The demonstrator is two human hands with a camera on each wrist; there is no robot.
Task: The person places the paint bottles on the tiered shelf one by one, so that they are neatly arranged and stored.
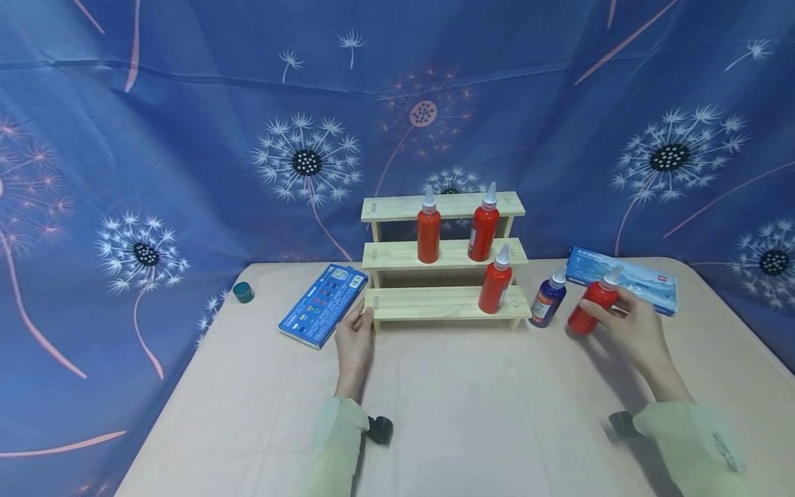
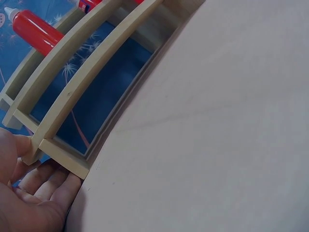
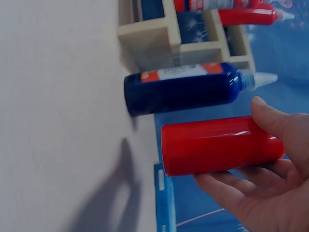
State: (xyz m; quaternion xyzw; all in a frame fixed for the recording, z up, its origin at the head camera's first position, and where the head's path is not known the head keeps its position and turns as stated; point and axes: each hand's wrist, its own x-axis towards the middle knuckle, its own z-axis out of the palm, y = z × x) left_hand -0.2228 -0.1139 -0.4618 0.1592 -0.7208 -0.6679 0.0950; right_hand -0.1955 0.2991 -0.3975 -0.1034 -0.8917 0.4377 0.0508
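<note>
A three-tier wooden rack (image 1: 447,304) stands at the table's back. My left hand (image 1: 354,342) grips the lower left end of the rack; in the left wrist view the thumb and fingers of this hand (image 2: 34,193) are around the end of its front step (image 2: 72,92). My right hand (image 1: 636,338) holds a red bottle (image 1: 585,314), whose base shows free of the table in the right wrist view, where the hand (image 3: 275,179) pinches the red bottle (image 3: 212,147) near its top. Beside it a dark blue bottle (image 1: 546,301) stands at the rack's right end.
Red bottles stand on the rack: two on the middle step, (image 1: 428,235) among them, and one on the lowest (image 1: 495,286). A blue box (image 1: 324,304) lies left, a light blue box (image 1: 627,276) behind my right hand, and a small green jar (image 1: 243,293) far left.
</note>
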